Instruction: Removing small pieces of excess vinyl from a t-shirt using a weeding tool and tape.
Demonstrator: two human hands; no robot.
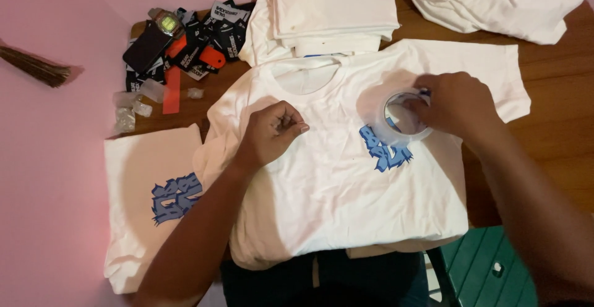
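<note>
Head view, looking down on a wooden desk [557,127].

White t-shirt [346,189] spread flat, front up, neck toward the far edge, blue graphic print [385,152] on the chest.

Right hand [458,106] over the shirt's chest area, fingers [427,100] curled closed around the far-right rim of a clear tape roll [401,118]. Roll sits on the shirt, just above and partly over the blue print; its open centre faces up. The hand covers the roll's right side; left arc of the ring is free and visible.

Left hand [272,132] rests on the shirt below the collar, loosely fisted, fingertips tucked in toward the palm. Cannot tell whether anything is pinched inside. It is apart from the tape roll, on the other side of the chest.

Around: second folded white shirt [148,208] with the same kind of blue print at the left desk edge, partly under the spread one. Stack of folded white shirts [334,4] beyond the collar. Crumpled white cloth [501,1] far right. Heap of black and red tags [198,44], with a wristwatch [167,22], far left. Green chair [489,270] below the desk edge.
</note>
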